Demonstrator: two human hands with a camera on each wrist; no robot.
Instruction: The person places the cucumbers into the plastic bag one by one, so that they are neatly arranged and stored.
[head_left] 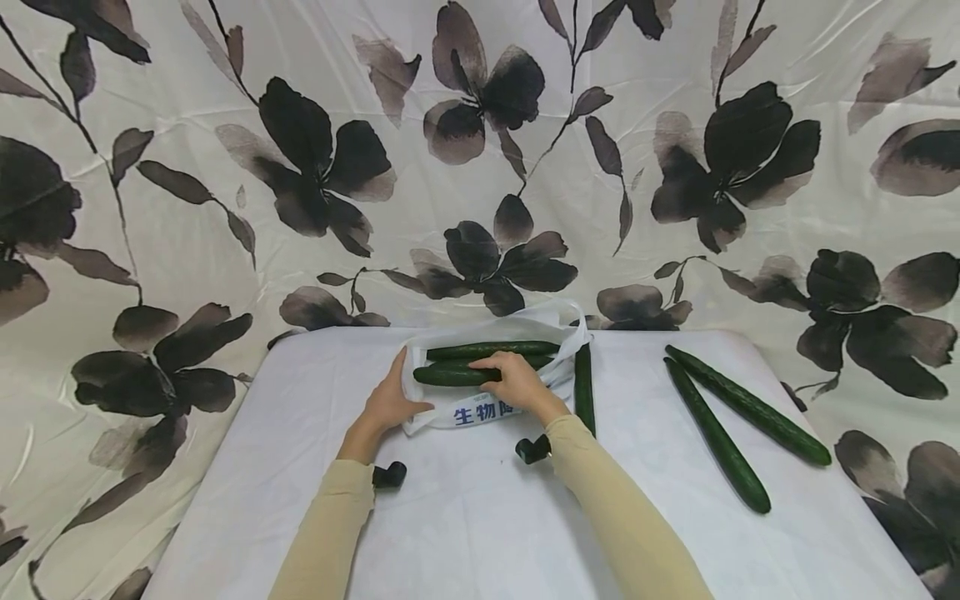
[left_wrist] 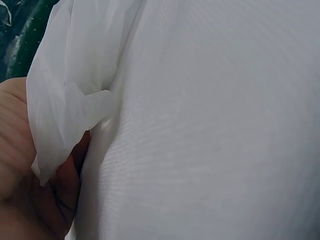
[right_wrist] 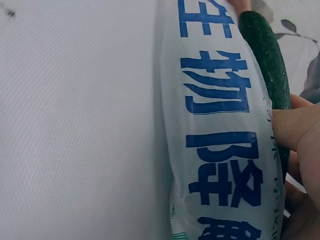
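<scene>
A white plastic bag [head_left: 427, 417] with blue printed characters lies on its side at the far middle of the table. My right hand [head_left: 516, 383] grips a green cucumber [head_left: 453, 374] lying at the bag's opening. Behind it is another cucumber [head_left: 487, 349], and part of a further one [head_left: 542, 362] shows between them. At the bag's left edge, my left hand [head_left: 386, 406] touches the plastic with thumb and fingers spread. In the left wrist view, the bag's edge [left_wrist: 70, 65] drapes over that hand, hiding some fingers. The right wrist view shows the held cucumber [right_wrist: 267, 55] above the print.
One cucumber [head_left: 584, 387] lies lengthwise against the bag's right side. Two more, a nearer cucumber [head_left: 716, 435] and a farther cucumber [head_left: 750, 406], form a V on the right of the white-covered table [head_left: 465, 533]. A floral cloth [head_left: 480, 192] hangs behind.
</scene>
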